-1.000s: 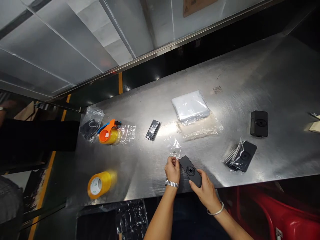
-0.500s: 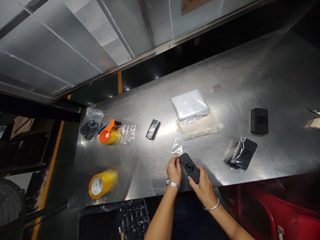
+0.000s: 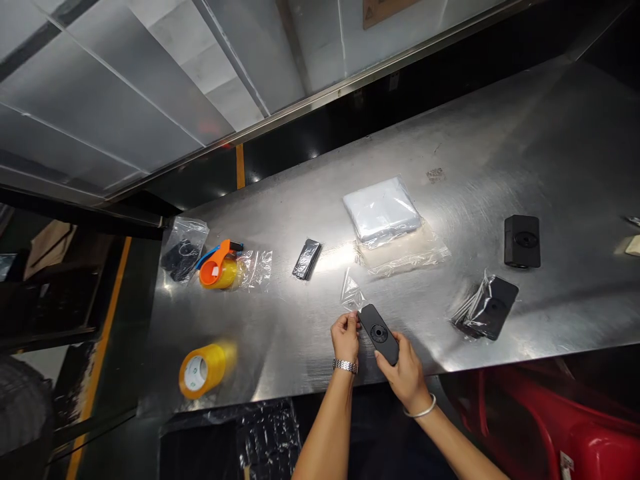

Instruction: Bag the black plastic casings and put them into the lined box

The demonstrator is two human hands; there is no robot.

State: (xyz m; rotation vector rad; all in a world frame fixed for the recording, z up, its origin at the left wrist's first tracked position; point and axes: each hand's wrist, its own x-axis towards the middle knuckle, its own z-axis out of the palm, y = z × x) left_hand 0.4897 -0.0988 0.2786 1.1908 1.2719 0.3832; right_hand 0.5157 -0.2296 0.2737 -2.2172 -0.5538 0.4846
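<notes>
My right hand grips the lower end of a black rectangular device with a round part in its middle. At the upper left end of the device is my left hand, its fingers pinched on a clear plastic bag. The bag stands up from the steel table. Beyond it lies a stack of clear bags. A small black wrapped packet rests to the left.
Rolls of yellow tape and an orange dispenser are at the left. To the right are a black block and plastic-wrapped black devices. A red chair stands by the front edge.
My left hand has shifted slightly left, away from the device. The clear bag at its fingertips now stands taller. My right hand still holds the device.
</notes>
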